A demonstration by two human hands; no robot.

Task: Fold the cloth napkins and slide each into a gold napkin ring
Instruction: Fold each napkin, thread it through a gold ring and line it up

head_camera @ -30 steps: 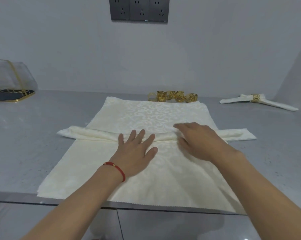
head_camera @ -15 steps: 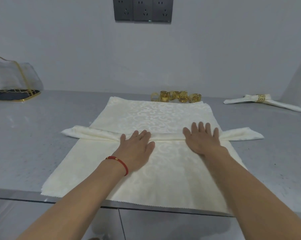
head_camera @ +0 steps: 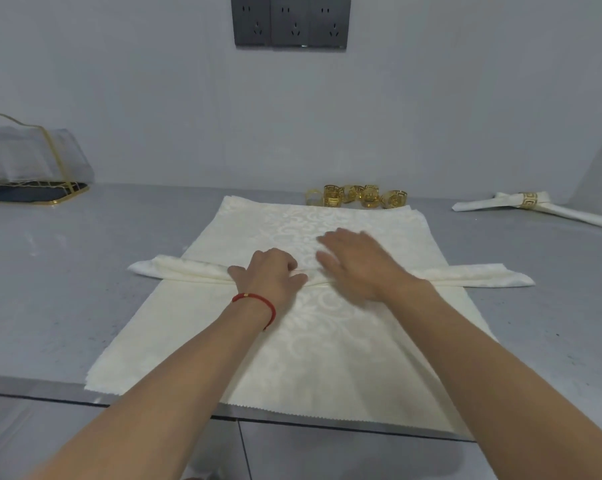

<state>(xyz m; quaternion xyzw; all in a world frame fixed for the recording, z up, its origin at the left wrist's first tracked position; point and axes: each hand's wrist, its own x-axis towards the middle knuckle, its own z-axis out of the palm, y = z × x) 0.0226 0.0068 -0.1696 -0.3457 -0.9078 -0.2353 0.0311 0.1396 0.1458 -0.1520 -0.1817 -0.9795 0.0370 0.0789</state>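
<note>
Head cam: left hand [head_camera: 270, 275] pinched the folded napkin [head_camera: 188, 271]; blurry right hand [head_camera: 358, 263] looked flat. Uneven pull could've undone the fold.

left hand [head_camera: 270, 275]: flat → fingers curled on folded napkin strip [head_camera: 195, 271] | right hand [head_camera: 358, 261]: moved inward, blurred

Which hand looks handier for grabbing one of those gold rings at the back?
Probably the right hand: it hovers open, nearer the gold rings, while the left hand is curled on the folded napkin.
</note>
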